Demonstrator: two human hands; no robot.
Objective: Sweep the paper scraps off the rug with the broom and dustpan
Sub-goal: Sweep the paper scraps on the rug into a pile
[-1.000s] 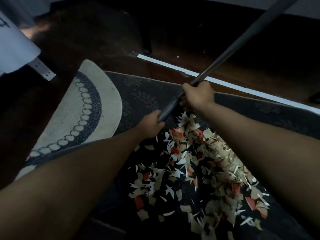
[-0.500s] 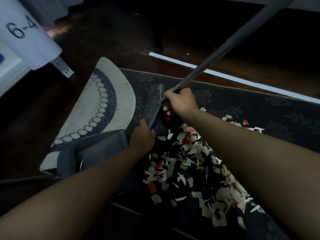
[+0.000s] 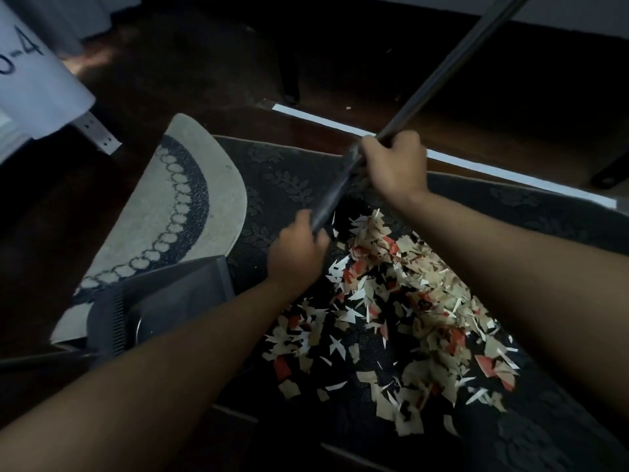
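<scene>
Both my hands grip the grey broom handle [image 3: 439, 80], which slants from the upper right down toward the centre. My right hand [image 3: 391, 165] holds it higher up, and my left hand [image 3: 299, 247] holds it lower down. The broom's head is hidden behind my hands. A heap of beige, white and red paper scraps [image 3: 398, 311] lies on the dark patterned rug [image 3: 286, 185], just below and right of my hands. A dark grey dustpan [image 3: 177, 298] with a comb edge lies at the left, beside my left forearm.
A light half-round mat [image 3: 190, 199] with a dark ring pattern overlaps the rug's left end. A white strip [image 3: 476, 163] runs along the dark wooden floor behind the rug. A white sheet with writing [image 3: 34, 80] hangs at the upper left. A dark furniture leg [image 3: 289, 76] stands beyond.
Both hands and the broom handle swung toward the left and came back right. The view shifted, bringing the dustpan into sight at the left. The scraps lie more gathered below my hands.
</scene>
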